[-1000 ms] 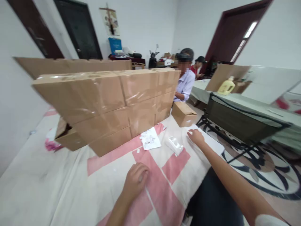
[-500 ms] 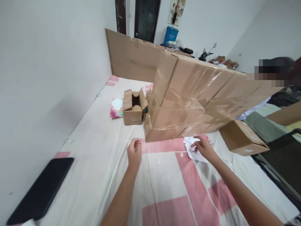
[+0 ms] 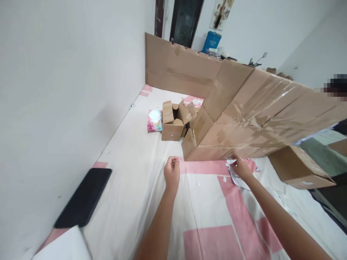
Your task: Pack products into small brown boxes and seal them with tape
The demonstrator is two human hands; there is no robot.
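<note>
My left hand (image 3: pixel 172 171) hovers at or rests on the pink-and-white cloth, near the front corner of the large taped cardboard stack (image 3: pixel 219 137). Its fingers are curled in, and whatever lies inside them is hidden. My right hand (image 3: pixel 242 169) is over a crumpled white paper (image 3: pixel 240 182) at the foot of the stack. Thumb and fingers come together there in a pinch; I cannot make out what is between them. Small white paper scraps (image 3: pixel 225 179) lie on the cloth between the two hands.
An open small carton (image 3: pixel 172 131) stands beyond my left hand, beside a pink wipes packet (image 3: pixel 154 124). By the wall lies a flat black slab (image 3: pixel 85 196), with a white sheet (image 3: pixel 66 247) before it. Another open box (image 3: pixel 299 169) sits at the right.
The view has swung left, so everything sits farther right. My right hand's fingers have gone from spread to pinched over the paper. My left hand stays curled.
</note>
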